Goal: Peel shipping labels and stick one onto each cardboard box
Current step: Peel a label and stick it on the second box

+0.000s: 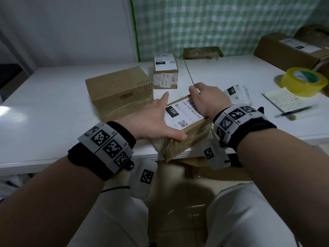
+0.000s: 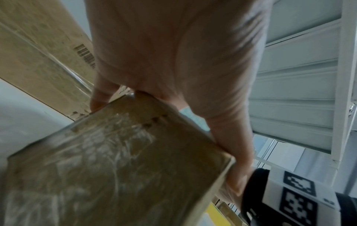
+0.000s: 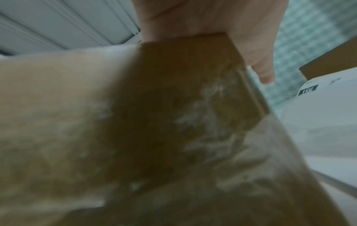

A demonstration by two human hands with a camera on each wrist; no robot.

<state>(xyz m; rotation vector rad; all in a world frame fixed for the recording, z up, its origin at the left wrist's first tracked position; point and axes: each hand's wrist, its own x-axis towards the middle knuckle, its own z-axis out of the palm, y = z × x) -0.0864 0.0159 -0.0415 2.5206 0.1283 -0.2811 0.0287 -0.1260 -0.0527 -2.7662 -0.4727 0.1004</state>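
Note:
A small tape-wrapped cardboard box point(image 1: 179, 145) sits at the table's front edge, one corner past the edge. A white shipping label point(image 1: 185, 114) marked 15H lies on its top. My left hand point(image 1: 153, 120) braces the box's left side with straight fingers, thumb along the near top edge. My right hand point(image 1: 206, 98) presses flat on the label's far end. The left wrist view shows the box point(image 2: 115, 160) under my left hand point(image 2: 173, 53). In the blurred right wrist view, my right hand point(image 3: 251, 38) reaches past the box point(image 3: 173, 107).
A larger plain box point(image 1: 117, 90) stands just behind the left hand, and a small labelled box point(image 1: 165, 72) further back. Loose labels point(image 1: 238, 93), a notebook with a pen point(image 1: 279, 100) and a yellow tape roll point(image 1: 302, 82) lie to the right. More boxes point(image 1: 288, 49) sit back right.

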